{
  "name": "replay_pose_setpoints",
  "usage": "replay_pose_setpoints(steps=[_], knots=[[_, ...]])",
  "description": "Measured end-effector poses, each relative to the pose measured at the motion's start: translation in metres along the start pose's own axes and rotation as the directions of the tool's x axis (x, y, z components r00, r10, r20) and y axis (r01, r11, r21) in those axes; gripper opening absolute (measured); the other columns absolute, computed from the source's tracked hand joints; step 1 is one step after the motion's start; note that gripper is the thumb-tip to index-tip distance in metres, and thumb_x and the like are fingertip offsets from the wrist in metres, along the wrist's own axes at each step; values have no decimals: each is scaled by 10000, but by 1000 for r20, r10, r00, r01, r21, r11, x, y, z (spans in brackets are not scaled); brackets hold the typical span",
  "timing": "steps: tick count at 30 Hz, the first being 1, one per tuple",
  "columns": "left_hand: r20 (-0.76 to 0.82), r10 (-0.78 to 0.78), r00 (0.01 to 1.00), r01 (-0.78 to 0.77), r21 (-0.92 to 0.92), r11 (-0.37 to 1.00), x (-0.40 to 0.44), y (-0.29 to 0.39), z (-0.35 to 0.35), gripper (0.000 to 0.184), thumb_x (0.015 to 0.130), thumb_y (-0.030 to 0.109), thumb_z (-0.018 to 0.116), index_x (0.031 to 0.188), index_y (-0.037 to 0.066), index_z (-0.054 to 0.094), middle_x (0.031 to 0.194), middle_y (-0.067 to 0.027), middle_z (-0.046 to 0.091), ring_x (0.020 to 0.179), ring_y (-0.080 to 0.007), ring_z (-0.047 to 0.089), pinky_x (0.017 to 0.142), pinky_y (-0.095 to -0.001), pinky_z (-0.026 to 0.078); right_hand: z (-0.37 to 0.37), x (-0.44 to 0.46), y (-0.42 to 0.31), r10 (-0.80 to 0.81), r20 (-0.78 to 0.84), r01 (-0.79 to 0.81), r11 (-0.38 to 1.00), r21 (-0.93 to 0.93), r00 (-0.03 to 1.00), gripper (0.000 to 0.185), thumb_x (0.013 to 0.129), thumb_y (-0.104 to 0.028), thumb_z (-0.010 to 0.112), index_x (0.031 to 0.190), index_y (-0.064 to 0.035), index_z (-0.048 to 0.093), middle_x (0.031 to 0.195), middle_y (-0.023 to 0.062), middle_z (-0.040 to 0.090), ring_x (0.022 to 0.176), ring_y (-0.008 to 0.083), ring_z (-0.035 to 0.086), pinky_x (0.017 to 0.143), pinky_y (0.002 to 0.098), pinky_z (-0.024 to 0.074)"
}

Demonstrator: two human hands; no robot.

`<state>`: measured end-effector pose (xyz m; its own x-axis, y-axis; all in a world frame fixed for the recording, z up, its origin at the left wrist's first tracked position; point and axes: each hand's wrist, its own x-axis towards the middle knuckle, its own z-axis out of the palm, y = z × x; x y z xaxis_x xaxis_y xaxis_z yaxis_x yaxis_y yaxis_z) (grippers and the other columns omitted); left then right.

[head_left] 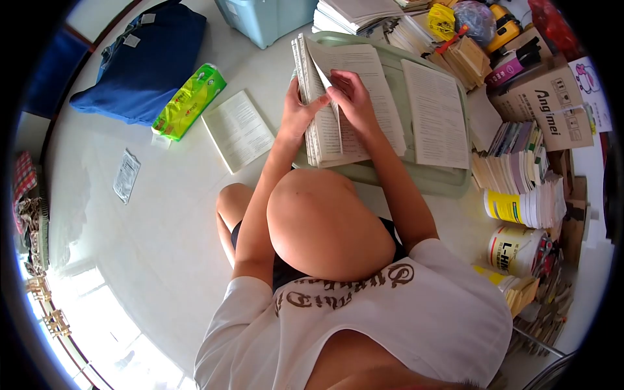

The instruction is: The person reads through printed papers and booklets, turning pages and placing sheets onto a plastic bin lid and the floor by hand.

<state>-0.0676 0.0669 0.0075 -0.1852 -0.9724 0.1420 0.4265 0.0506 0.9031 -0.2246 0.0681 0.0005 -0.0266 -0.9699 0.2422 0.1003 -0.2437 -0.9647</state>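
A thick stack of printed pages (316,146) stands partly raised on a pale green plastic lid (394,71), tilted against my left hand (301,112). That hand is closed around the stack's left side, thumb over the front. My right hand (353,99) pinches a lifted sheet (331,120) near the middle, its thumb close to my left thumb. Under and beside my right hand more printed pages (385,123) lie flat. Another printed stack (434,120) rests on the lid's right side. On the floor to the left is one more printed stack (238,133).
A green tissue pack (190,102) and a blue bag (146,62) lie left, near a small silver packet (127,175). A light blue bin (266,19) stands at the back. Books (510,159), a cardboard box (546,107) and white buckets (513,250) line the right.
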Motion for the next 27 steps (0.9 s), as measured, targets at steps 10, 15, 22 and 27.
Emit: replay_pose_setpoints(steps=[10,15,22,27], knots=[[-80,-113,990,112,-26,993,2,-3,-3,506,894,92,760,1322,-4,507,1106,-151,664,971,-210,671,844,-346,560,-11,-6,-12,109,20,-111,990,91,994,204,1008,-141,628,1097,42,635,1354,130,631,1124,164,628,997,305,483],[-216,75,974,-98,-96,991,0,-16,1,519,945,7,662,1409,84,441,1050,-128,678,875,-154,658,713,-291,541,-10,-8,-15,109,27,-112,983,147,994,206,1036,-167,600,1070,30,650,1192,89,692,1082,129,624,958,283,494],[-120,125,985,-123,23,992,6,-22,-2,400,995,-18,611,1336,116,451,817,-2,599,691,-37,497,565,-223,378,-5,-10,-7,22,67,-27,997,77,998,194,962,-39,703,1135,12,630,1136,54,663,1063,98,627,944,235,511],[-125,227,966,-215,100,971,5,-20,-3,266,1012,36,637,1256,75,538,852,3,624,725,-48,517,639,-223,429,-3,-9,-4,-39,60,40,999,-15,997,218,940,-42,735,1124,-2,624,1218,66,626,1112,121,623,910,265,553]])
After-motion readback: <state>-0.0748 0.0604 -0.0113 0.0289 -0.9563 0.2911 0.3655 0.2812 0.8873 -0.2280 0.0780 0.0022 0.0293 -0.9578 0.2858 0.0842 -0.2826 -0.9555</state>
